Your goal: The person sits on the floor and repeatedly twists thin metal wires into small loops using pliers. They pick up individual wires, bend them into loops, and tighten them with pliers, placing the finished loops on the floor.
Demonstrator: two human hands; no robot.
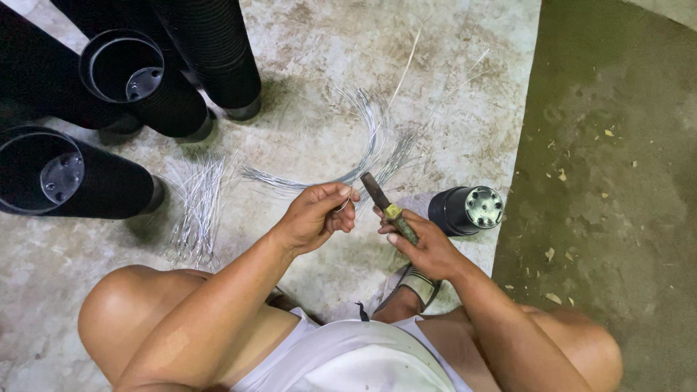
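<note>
Wire strand (305, 185): thin, springy, light; best pinched near its end, as the left hand (317, 215) does; right hand (425, 247) grips pliers (387, 207) by the handle.

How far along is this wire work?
Done: a pile of short cut wires lies on the floor. In hand: the left hand pinches one wire, the right hand holds pliers. Left: a bundle of long curved wires remains uncut.

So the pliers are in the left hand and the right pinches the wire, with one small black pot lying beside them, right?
Not quite: hands are swapped. The head view shows the right hand gripping the pliers and the left hand pinching the wire. The black pot does lie beside them.
</note>
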